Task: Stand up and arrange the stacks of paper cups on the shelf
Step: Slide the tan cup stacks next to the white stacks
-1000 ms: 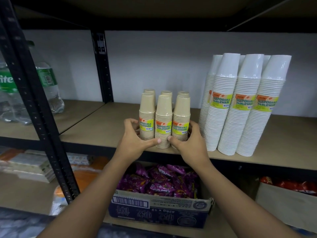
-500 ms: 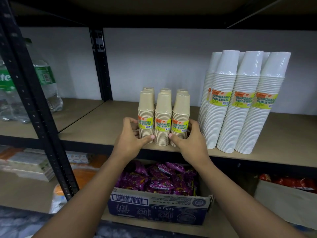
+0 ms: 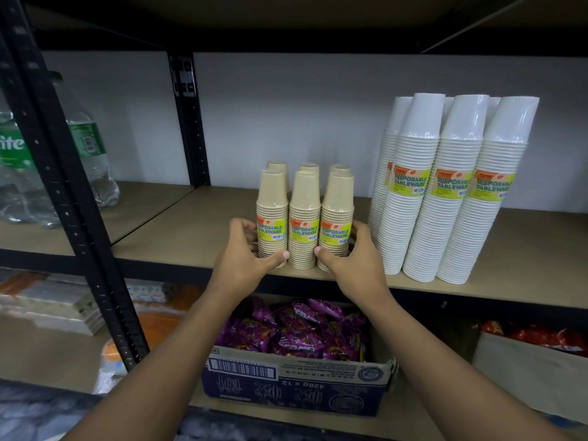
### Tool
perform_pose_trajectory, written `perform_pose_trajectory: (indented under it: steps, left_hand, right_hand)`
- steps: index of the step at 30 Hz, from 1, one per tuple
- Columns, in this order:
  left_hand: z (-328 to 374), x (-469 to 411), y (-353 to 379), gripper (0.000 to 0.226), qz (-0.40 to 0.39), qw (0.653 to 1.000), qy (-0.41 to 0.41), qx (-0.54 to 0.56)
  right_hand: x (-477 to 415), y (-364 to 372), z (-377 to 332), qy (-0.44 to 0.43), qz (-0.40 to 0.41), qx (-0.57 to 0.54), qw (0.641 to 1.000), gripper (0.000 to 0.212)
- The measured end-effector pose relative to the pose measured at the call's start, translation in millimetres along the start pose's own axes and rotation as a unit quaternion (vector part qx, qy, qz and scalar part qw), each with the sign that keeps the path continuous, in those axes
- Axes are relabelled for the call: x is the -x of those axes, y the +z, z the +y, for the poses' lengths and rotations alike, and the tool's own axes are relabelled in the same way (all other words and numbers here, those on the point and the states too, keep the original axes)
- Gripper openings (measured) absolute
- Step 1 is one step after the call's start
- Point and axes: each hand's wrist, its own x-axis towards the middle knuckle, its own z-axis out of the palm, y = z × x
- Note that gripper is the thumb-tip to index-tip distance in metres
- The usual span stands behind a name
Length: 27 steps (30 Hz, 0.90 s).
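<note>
The tan cup stacks (image 3: 304, 218) stand upright in two rows of three at the front edge of the shelf (image 3: 191, 237), labels facing out. Against the frame a second earlier, the cluster holds the same place and order; the stacks now sit tighter and squarer to the edge. The left hand (image 3: 245, 259) cups the left side, thumb across the base of the left front stack. The right hand (image 3: 353, 265) cups the right side, thumb at the base of the right front stack. Both grips remain closed around the cluster, as before. The white cup stacks (image 3: 445, 198) stand just right of it, unmoved, leaning slightly. Below sits a cardboard box (image 3: 296, 386) of purple packets.
</note>
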Motion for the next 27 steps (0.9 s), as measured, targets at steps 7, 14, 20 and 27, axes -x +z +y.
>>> perform_pose_trajectory:
  steps: [7,14,20,27]
  left_hand:
    - [2.4,0.8,1.3,0.074,0.016,1.0,0.005,-0.006]
    - [3.5,1.5,1.8,0.074,0.017,1.0,0.001,-0.003]
    - [1.1,-0.1,1.9,0.075,0.016,1.0,-0.001,-0.003]
    - [2.1,1.2,2.7,0.076,0.01,1.0,-0.007,-0.004]
  right_hand:
    - [-0.1,2.3,1.2,-0.007,0.013,0.005,1.0,0.068]
    - [-1.6,4.1,3.8,-0.011,0.021,0.008,1.0,0.066]
    - [-4.9,4.6,6.4,-0.016,0.012,0.013,1.0,0.058]
    - [-5.1,4.7,6.2,-0.013,0.007,0.017,1.0,0.061]
